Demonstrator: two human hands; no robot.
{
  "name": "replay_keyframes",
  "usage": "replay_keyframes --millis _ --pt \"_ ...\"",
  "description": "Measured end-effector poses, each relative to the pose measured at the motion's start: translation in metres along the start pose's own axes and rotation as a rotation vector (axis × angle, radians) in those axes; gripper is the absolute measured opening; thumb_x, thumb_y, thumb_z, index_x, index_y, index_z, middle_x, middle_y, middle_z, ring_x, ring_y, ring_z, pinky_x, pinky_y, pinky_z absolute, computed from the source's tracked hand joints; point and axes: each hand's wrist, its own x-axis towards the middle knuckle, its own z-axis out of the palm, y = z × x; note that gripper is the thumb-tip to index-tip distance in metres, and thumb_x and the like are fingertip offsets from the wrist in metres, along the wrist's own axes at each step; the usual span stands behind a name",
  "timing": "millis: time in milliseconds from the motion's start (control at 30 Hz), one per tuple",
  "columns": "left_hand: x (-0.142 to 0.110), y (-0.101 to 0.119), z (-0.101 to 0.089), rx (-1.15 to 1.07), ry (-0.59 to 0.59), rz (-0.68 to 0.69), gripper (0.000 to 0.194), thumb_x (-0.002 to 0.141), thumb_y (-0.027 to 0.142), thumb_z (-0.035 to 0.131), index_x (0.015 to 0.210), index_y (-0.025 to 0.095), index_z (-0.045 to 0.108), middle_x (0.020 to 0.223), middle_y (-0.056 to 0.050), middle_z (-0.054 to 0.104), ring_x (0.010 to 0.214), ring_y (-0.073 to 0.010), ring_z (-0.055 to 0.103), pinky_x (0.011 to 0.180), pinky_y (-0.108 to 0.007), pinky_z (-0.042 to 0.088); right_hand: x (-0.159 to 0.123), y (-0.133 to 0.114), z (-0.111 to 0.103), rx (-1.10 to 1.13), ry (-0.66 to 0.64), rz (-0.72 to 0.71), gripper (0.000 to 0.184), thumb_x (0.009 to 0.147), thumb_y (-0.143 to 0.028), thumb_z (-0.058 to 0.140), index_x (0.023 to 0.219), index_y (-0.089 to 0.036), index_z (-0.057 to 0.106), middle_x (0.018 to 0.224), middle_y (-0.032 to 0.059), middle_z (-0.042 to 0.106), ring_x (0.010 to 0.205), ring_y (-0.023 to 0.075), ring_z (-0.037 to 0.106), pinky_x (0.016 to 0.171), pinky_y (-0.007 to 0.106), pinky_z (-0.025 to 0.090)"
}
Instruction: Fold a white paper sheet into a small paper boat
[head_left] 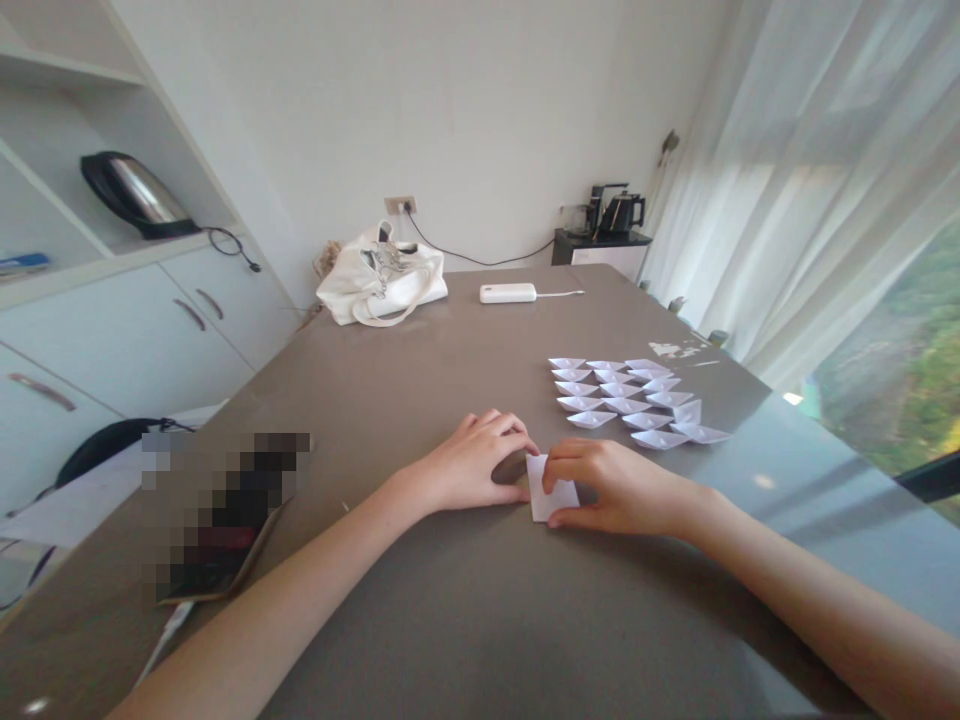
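Observation:
A small folded white paper (536,490), roughly square, lies on the table in front of me. My right hand (600,485) holds it from the right, with the thumb at its near edge and curled fingers on its top and far side. At the paper's left edge is my left hand (476,465), its thumb and fingers apart in a curve, the tips at or just beside the paper. Beyond my right hand stand several white paper boats (619,390), set close together in rows.
The grey-brown table (420,370) carries a white bag (382,280) and a white device with a short cable (508,293) at the far end. A pixelated dark phone-like object (225,530) with a white cable lies left. Paper scraps (675,350) lie near the right edge, beside the curtain (750,190).

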Motion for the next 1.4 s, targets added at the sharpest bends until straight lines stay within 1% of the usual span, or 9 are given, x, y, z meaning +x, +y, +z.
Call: replay_keyframes --millis 100,333,600,767,900,1067,1200,1300,1400 --pt "0.001 0.002 0.000 -0.028 -0.049 0.085 0.032 0.076 0.047 0.066 0.096 0.023 0.062 0.105 -0.003 0.060 0.101 -0.0202 0.052 0.086 -0.033 0.035 0.000 -0.001 0.000 0.033 -0.053 -0.013 0.024 0.077 -0.036 0.069 0.091 -0.017 0.066 0.093 0.0066 0.064 0.084 0.0186 0.060 0.071 0.026 0.043" --pt "0.001 0.009 -0.001 0.075 -0.053 0.140 0.049 0.069 0.061 0.066 0.093 0.018 0.061 0.098 -0.005 0.062 0.095 -0.0208 0.054 0.081 -0.031 0.034 0.001 -0.005 0.001 0.036 -0.049 -0.016 0.014 0.080 -0.028 0.063 0.088 -0.016 0.065 0.092 0.0074 0.065 0.084 0.0188 0.062 0.073 0.026 0.044" --pt "0.002 0.008 -0.004 0.037 -0.037 0.109 0.033 0.077 0.052 0.063 0.085 0.019 0.062 0.088 -0.002 0.064 0.091 -0.0192 0.055 0.078 -0.030 0.034 0.001 -0.004 0.003 0.029 0.022 -0.023 0.013 0.083 -0.016 0.053 0.083 -0.017 0.066 0.080 0.0054 0.067 0.070 0.0145 0.059 0.063 0.023 0.040" --pt "0.004 0.002 0.000 -0.065 -0.018 0.103 0.022 0.085 0.041 0.058 0.083 0.020 0.065 0.084 -0.002 0.067 0.088 -0.0173 0.056 0.080 -0.029 0.036 0.002 -0.002 0.005 0.085 0.075 0.066 0.026 0.092 -0.025 0.044 0.084 -0.016 0.067 0.074 0.0050 0.068 0.062 0.0128 0.057 0.057 0.023 0.038" --pt "0.005 -0.002 0.003 -0.103 -0.001 0.108 0.020 0.086 0.036 0.057 0.080 0.020 0.067 0.088 -0.003 0.068 0.088 -0.0166 0.058 0.081 -0.029 0.038 0.001 0.001 0.005 0.166 0.080 0.115 0.023 0.087 -0.035 0.055 0.087 -0.017 0.068 0.076 0.0042 0.069 0.065 0.0137 0.060 0.060 0.023 0.041" --pt "0.005 -0.003 0.004 -0.146 0.011 0.120 0.019 0.085 0.034 0.057 0.080 0.019 0.067 0.086 -0.004 0.068 0.087 -0.0168 0.059 0.082 -0.029 0.040 0.003 0.008 0.010 0.209 0.134 0.205 0.021 0.086 -0.031 0.055 0.085 -0.017 0.070 0.075 0.0034 0.070 0.064 0.0136 0.060 0.059 0.022 0.041" --pt "0.005 -0.005 0.004 -0.273 0.036 0.017 0.014 0.080 0.030 0.063 0.087 0.018 0.066 0.084 -0.003 0.067 0.081 -0.0153 0.060 0.076 -0.027 0.044 0.008 0.012 0.018 0.253 0.208 0.318 0.024 0.085 -0.033 0.056 0.081 -0.016 0.071 0.067 0.0022 0.067 0.060 0.0124 0.055 0.054 0.021 0.037" --pt "0.007 -0.010 0.008 -0.455 0.031 -0.101 0.020 0.081 0.027 0.061 0.098 0.017 0.062 0.086 -0.003 0.068 0.078 -0.0137 0.061 0.072 -0.025 0.045 0.011 0.014 0.022 0.215 0.256 0.357 0.024 0.084 -0.033 0.057 0.079 -0.015 0.072 0.062 0.0012 0.064 0.056 0.0113 0.050 0.052 0.022 0.033" --pt "0.008 -0.013 0.012 -0.429 0.089 -0.162 0.024 0.081 0.032 0.062 0.098 0.015 0.064 0.087 -0.005 0.066 0.079 -0.0150 0.060 0.072 -0.026 0.046 0.013 0.015 0.023 0.205 0.270 0.374 0.023 0.083 -0.032 0.056 0.077 -0.015 0.071 0.061 0.0008 0.061 0.055 0.0109 0.047 0.051 0.022 0.030"
